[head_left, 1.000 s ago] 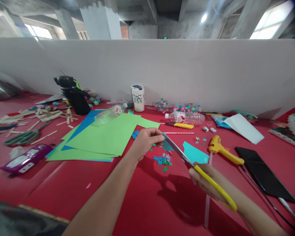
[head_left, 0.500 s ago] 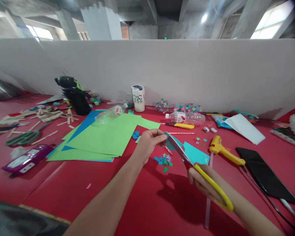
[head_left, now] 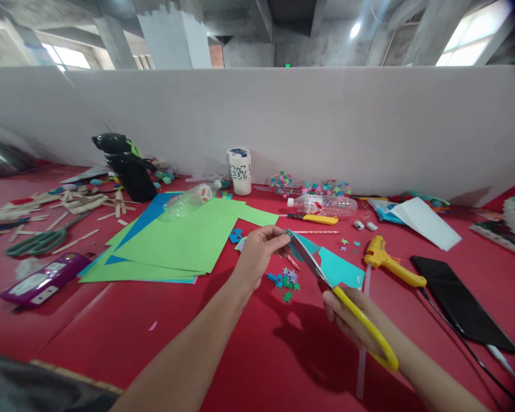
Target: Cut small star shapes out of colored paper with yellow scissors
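My left hand (head_left: pixel 261 252) is closed in a pinch, with a small piece of teal paper at its fingertips, mostly hidden by the fingers and blades. The yellow-handled scissors (head_left: pixel 364 320) are in my right hand (head_left: pixel 345 320), fingers wrapped round the handle. Their blades point up and left, and the tips meet the pinched fingertips of my left hand. Behind the blades, a turquoise paper sheet (head_left: pixel 342 269) lies on the red table. Below my left fingers sits a small pile of paper stars (head_left: pixel 286 279) in blue, green and purple.
Green paper sheets (head_left: pixel 171 240) lie to the left. On the right are a yellow glue gun (head_left: pixel 392 260) with its cord and a black tablet-like slab (head_left: pixel 459 303). A yellow utility knife (head_left: pixel 320 219) and a clear plastic bottle (head_left: pixel 326 205) lie farther back. A cup (head_left: pixel 240 171) stands behind.
My right hand and the scissors' handle have shifted slightly left, while the blade tips remain at my left fingertips. My left hand keeps its pinch. The whole view has moved a little.
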`<state>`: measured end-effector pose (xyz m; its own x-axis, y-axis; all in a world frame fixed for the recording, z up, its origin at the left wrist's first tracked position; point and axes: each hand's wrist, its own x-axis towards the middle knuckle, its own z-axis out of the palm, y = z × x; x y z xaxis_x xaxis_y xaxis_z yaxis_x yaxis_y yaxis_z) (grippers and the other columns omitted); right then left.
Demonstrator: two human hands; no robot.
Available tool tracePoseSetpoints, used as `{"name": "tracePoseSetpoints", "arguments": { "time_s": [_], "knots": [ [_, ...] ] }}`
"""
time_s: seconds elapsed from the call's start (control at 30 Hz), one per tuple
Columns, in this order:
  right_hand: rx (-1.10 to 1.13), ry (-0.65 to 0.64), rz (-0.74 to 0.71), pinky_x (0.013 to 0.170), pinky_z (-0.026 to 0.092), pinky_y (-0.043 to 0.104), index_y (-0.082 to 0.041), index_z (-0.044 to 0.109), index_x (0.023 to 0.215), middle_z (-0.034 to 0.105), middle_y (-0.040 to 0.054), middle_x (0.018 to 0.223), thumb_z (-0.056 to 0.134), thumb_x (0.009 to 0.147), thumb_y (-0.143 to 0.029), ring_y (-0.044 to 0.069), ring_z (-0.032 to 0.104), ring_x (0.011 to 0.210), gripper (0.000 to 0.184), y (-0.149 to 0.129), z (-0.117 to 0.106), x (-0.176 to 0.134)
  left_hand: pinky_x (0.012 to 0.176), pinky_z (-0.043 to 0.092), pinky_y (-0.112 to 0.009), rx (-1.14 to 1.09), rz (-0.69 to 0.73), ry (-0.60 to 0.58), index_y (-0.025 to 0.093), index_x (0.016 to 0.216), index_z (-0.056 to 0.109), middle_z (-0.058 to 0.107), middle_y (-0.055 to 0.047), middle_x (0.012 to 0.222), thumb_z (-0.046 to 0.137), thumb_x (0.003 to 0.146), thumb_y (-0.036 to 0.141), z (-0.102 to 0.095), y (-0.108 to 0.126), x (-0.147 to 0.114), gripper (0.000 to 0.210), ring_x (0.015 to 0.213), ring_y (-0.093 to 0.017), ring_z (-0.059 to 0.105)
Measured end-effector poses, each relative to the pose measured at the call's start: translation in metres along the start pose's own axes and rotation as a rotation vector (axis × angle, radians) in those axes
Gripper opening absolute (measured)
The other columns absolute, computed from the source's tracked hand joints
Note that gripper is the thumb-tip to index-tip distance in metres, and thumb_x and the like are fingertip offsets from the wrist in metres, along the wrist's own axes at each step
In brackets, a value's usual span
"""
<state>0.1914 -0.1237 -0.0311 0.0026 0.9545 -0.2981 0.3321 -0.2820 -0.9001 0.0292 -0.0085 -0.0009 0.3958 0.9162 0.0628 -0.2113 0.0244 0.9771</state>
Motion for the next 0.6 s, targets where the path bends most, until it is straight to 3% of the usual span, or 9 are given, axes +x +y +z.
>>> {"name": "tracePoseSetpoints", "arguments": {
  "time_s": [0.4, 0.6],
  "knots": [
    [0.035, 0.087, -0.015, 0.026, 0.015, 0.015, -0.020, 0.041, 0.056, 0.028, -0.0117, 0.031, 0.055, 0.070, -0.052, 0.004, 0.022, 0.025, 0.037, -0.002, 0.001, 0.001, 0.060, 0.045, -0.023, -0.119, -0.039, -0.007, 0.012, 0.069, 0.059, 0.062, -0.001, 0.063, 0.062, 0.068, 0.023, 0.001, -0.004, 0.001, 0.011, 0.058, -0.010, 0.058],
    [0.008, 0.328, -0.121, 0.030, 0.024, 0.016, -0.020, 0.042, 0.060, 0.032, -0.0113, 0.033, 0.061, 0.070, -0.043, 0.005, 0.032, 0.028, 0.031, 0.002, -0.010, 0.005, 0.055, 0.046, -0.023, -0.106, -0.180, -0.088, 0.013, 0.072, 0.058, 0.062, -0.002, 0.058, 0.065, 0.067, 0.025, 0.004, -0.005, -0.002, 0.015, 0.054, -0.011, 0.059]
  ]
}}
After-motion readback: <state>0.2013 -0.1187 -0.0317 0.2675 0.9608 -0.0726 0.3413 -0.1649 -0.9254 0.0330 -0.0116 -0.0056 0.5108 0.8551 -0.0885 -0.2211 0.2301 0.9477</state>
